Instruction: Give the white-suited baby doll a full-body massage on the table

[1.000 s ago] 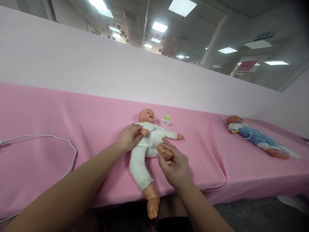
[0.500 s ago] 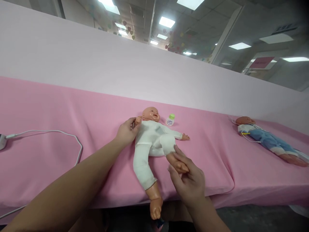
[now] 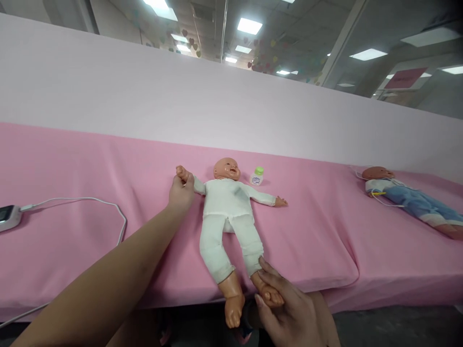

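A baby doll (image 3: 227,200) in a white cloth suit lies on its back on the pink sheet, head toward the wall, feet over the front edge. My left hand (image 3: 182,192) is closed round the doll's forearm at the left, and its small fist sticks out above my fingers. Low on the right, my right hand (image 3: 285,303) grips the doll's lower leg and foot, fingers over the shin and thumb beneath. That leg is stretched out straight. The doll's other arm lies spread on the sheet. Beside its head stands a small clear bottle (image 3: 256,177) with a green cap.
At the far right lies a second doll (image 3: 415,200) in blue clothing, with thin tubing on it. A white device (image 3: 10,218) with a cable (image 3: 83,198) rests at the left. Behind the pink-covered table (image 3: 311,231) runs a low white wall (image 3: 217,106) with glass above.
My left hand has drawn the doll's arm outward to the left. My right hand has moved down toward me, and the bent leg it holds is now straight.
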The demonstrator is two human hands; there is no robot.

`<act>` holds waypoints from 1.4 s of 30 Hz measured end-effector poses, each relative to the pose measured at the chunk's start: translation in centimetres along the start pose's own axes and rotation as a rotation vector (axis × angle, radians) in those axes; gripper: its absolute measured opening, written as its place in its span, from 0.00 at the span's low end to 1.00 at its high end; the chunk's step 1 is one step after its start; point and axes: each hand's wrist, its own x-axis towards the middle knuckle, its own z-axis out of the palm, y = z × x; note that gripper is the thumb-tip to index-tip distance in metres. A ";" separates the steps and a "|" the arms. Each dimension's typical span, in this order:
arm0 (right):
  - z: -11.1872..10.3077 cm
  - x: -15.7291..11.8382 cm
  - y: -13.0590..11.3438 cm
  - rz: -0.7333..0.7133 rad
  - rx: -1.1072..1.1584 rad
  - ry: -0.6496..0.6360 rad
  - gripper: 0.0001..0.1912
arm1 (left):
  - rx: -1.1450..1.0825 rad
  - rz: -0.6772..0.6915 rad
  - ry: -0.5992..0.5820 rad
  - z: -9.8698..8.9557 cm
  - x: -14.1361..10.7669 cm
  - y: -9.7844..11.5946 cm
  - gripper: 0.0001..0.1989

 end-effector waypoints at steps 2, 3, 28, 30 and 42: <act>-0.3 0.6 -0.2 0.015 0.003 -0.008 0.18 | 0.034 0.043 -0.030 0.0 -1.1 1.4 0.17; -0.4 1.0 -0.3 0.024 0.001 -0.012 0.19 | 0.066 0.095 -0.064 0.1 -1.6 2.1 0.15; -0.3 4.7 0.3 0.196 0.053 -0.053 0.22 | 0.175 0.175 -0.192 -0.5 -1.8 2.2 0.15; -1.2 3.1 0.4 0.175 0.010 -0.076 0.23 | 0.133 0.109 -0.138 -1.0 -1.1 1.9 0.14; -1.5 0.7 -0.8 0.213 -0.119 -0.313 0.21 | -0.029 -0.234 0.049 -1.3 0.2 0.9 0.13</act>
